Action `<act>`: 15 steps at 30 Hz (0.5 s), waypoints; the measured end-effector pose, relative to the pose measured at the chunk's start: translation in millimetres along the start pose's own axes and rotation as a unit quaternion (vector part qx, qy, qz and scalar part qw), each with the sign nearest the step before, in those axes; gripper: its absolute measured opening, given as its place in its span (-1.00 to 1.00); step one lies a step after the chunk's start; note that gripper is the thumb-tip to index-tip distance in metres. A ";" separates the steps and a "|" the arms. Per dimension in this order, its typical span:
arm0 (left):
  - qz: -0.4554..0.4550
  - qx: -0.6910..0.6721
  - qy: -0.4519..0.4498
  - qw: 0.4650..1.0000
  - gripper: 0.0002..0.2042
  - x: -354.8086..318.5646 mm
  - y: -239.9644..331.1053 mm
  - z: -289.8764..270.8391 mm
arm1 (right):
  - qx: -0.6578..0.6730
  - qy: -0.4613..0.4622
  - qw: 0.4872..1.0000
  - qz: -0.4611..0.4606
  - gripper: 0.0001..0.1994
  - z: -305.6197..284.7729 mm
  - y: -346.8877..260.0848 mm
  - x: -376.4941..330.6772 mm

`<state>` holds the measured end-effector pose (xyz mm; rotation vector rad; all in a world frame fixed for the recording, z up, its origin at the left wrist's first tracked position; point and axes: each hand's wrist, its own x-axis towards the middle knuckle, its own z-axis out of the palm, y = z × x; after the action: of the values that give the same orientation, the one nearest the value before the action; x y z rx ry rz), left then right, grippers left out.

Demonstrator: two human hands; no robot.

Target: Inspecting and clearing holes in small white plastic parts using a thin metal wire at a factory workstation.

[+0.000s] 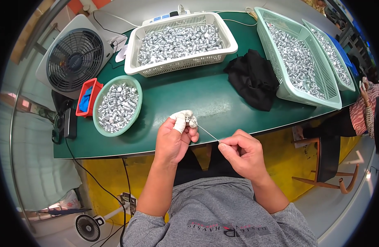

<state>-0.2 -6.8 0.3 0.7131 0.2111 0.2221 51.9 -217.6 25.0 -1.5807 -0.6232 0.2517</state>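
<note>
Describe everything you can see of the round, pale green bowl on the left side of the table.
The round, pale green bowl looks like smooth plastic, with a rounded rim and sloping sides. It stands upright on the dark green tabletop, filled with many small, silvery, metal-looking pieces. A red rectangular box sits close against its left side; whether they touch is unclear. Neither the left hand nor the right hand touches it.
</note>
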 end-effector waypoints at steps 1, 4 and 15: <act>-0.002 0.006 -0.003 1.000 -0.79 -0.2 0.0 -0.2 | -0.001 -0.002 1.000 0.002 -0.98 0.0 0.3 0.2; -0.007 0.017 -0.010 1.000 -0.79 -0.7 0.1 0.0 | 0.003 -0.005 1.000 0.013 -0.97 -1.4 -1.6 0.1; -0.014 0.022 -0.025 0.999 -0.79 -0.8 0.8 0.4 | 0.013 -0.011 1.000 0.021 -0.97 -5.8 -0.8 -0.4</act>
<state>-1.0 -6.6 1.2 0.7585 0.1794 0.1733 54.3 -222.8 26.5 -1.5691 -0.6031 0.3080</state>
